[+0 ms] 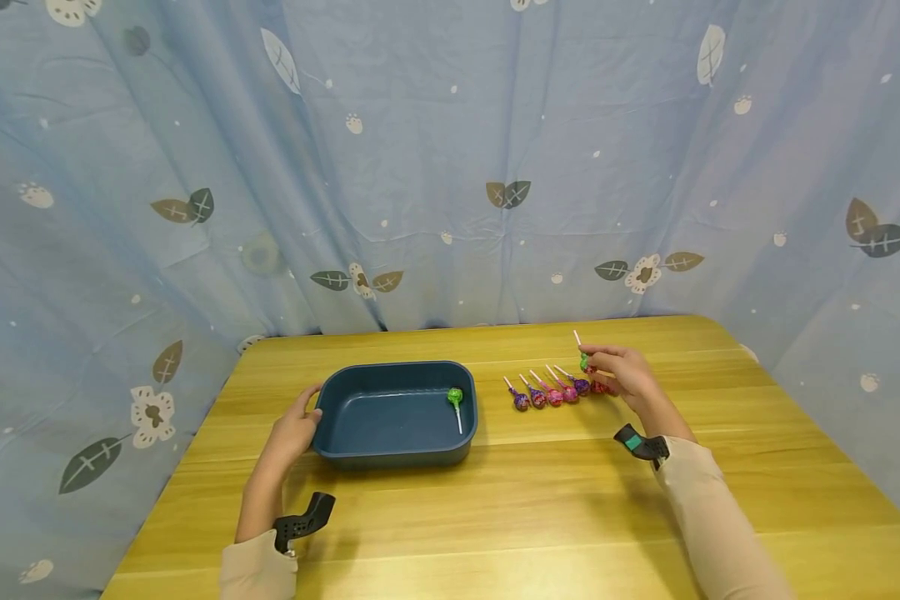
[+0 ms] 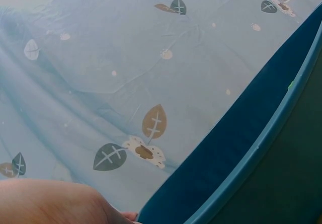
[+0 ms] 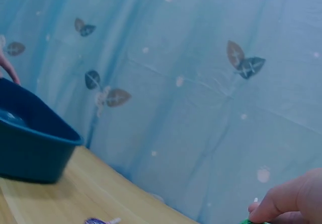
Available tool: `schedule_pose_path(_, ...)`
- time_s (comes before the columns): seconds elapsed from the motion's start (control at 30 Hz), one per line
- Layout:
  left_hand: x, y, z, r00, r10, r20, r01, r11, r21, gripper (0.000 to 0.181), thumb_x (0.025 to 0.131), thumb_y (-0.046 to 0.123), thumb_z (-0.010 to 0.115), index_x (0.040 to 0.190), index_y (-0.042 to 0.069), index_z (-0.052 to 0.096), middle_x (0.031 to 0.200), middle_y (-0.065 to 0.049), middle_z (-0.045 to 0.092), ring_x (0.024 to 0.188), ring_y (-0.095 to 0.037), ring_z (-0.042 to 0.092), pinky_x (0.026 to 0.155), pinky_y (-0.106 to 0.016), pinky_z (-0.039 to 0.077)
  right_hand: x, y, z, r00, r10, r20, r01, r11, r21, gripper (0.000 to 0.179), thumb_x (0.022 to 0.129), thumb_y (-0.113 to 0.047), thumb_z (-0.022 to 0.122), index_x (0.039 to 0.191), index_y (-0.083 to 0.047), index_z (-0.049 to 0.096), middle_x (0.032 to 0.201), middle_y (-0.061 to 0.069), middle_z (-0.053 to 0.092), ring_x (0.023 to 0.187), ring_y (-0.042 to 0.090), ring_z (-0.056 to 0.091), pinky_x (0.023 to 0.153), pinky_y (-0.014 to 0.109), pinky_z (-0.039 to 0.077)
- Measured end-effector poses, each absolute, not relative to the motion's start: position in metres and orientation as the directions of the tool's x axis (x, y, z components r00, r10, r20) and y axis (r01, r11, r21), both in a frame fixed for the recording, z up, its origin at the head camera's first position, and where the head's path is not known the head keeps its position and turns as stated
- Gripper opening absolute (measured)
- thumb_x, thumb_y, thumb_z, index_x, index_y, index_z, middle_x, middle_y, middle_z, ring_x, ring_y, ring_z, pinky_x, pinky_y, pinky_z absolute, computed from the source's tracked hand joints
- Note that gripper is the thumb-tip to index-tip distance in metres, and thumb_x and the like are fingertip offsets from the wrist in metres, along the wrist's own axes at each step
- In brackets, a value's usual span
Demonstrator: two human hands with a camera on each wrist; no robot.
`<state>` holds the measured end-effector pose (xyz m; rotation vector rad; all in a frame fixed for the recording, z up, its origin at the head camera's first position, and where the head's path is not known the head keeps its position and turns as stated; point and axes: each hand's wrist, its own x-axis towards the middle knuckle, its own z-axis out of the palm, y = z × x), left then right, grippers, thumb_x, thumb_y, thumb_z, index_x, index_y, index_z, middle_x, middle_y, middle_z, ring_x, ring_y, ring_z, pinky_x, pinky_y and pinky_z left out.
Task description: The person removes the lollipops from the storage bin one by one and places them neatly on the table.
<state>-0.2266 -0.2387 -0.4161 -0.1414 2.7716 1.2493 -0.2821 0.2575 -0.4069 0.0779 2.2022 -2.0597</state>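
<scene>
A dark blue rectangular bin [image 1: 393,457] stands on the table, with one green-wrapped lollipop [image 1: 456,396] lying inside near its right wall. My left hand [image 1: 290,435] rests against the bin's left side, thumb at the rim and fingers along the outer wall. To the right, my right hand [image 1: 624,372] pinches another green lollipop [image 1: 585,363], its white stick pointing up. Below and beside that hand lies a row of purple, pink and red lollipops [image 1: 555,397], partly hidden by it. In the right wrist view, only a bit of green wrapper [image 3: 249,221] shows under the fingertips.
The wooden table [image 1: 495,517] reaches back to a blue patterned curtain [image 1: 435,167] that hangs behind and at both sides. Both wrists carry black camera mounts [image 1: 303,521] over light sleeves. The lollipop row sits between the bin and my right hand.
</scene>
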Motion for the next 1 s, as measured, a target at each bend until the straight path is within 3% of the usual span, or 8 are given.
schedule_pose_path(0.2, -0.227, -0.239, -0.416, -0.991, -0.047, -0.122, -0.122, 0.666, 0.736, 0.050, 0.103, 0.011, 0.035, 0.151, 0.002, 0.023, 0.145, -0.035, 0.031, 0.124, -0.054, 0.037, 0.094, -0.060, 0.036, -0.285, 0.272, -0.413, -0.992, -0.001, -0.130, 0.129, 0.103, -0.986, 0.048, 0.097, -0.007, 0.048, 0.141, 0.010, 0.040, 0.144, 0.022, 0.037, 0.109, 0.019, 0.051, 0.100, 0.038, 0.040)
schedule_pose_path(0.5, -0.225, -0.238, -0.415, -0.992, -0.038, -0.122, -0.117, 0.657, 0.745, 0.050, 0.104, 0.011, 0.035, 0.152, 0.002, 0.022, 0.143, -0.036, 0.034, 0.119, -0.052, 0.045, 0.089, -0.056, 0.041, -0.290, 0.296, -0.426, -0.984, 0.093, -0.149, 0.161, 0.133, -0.978, 0.047, 0.095, -0.004, 0.052, 0.139, 0.010, 0.044, 0.119, 0.009, 0.056, 0.083, 0.009, 0.053, 0.079, 0.028, 0.050)
schedule_pose_path(0.63, -0.224, -0.238, -0.416, -0.991, -0.038, -0.125, -0.120, 0.650, 0.750, 0.050, 0.104, 0.012, 0.035, 0.152, 0.002, 0.022, 0.141, -0.036, 0.037, 0.115, -0.050, 0.049, 0.084, -0.051, 0.045, -0.291, 0.304, -0.430, -0.981, 0.099, -0.167, 0.179, 0.127, -0.976, 0.048, 0.096, -0.006, 0.049, 0.140, 0.010, 0.042, 0.124, 0.011, 0.053, 0.085, 0.006, 0.053, 0.080, 0.026, 0.049)
schedule_pose_path(0.83, -0.225, -0.238, -0.417, -0.991, -0.040, -0.127, -0.123, 0.647, 0.752, 0.050, 0.104, 0.012, 0.035, 0.152, 0.002, 0.023, 0.137, -0.036, 0.041, 0.110, -0.046, 0.053, 0.078, -0.047, 0.049, -0.291, 0.311, -0.437, -0.972, 0.136, -0.194, 0.204, 0.069, -0.976, 0.049, 0.095, -0.004, 0.051, 0.140, 0.011, 0.041, 0.120, 0.012, 0.053, 0.073, 0.005, 0.053, 0.070, 0.022, 0.050)
schedule_pose_path(1.0, -0.225, -0.238, -0.417, -0.991, -0.038, -0.130, -0.123, 0.649, 0.751, 0.050, 0.104, 0.013, 0.035, 0.152, 0.003, 0.022, 0.137, -0.036, 0.042, 0.109, -0.045, 0.054, 0.077, -0.045, 0.048, -0.289, 0.313, -0.444, -0.974, 0.134, -0.184, 0.191, 0.038, -0.981, 0.045, 0.099, -0.006, 0.047, 0.140, 0.012, 0.039, 0.106, 0.004, 0.057, 0.076, 0.004, 0.056, 0.076, 0.023, 0.051)
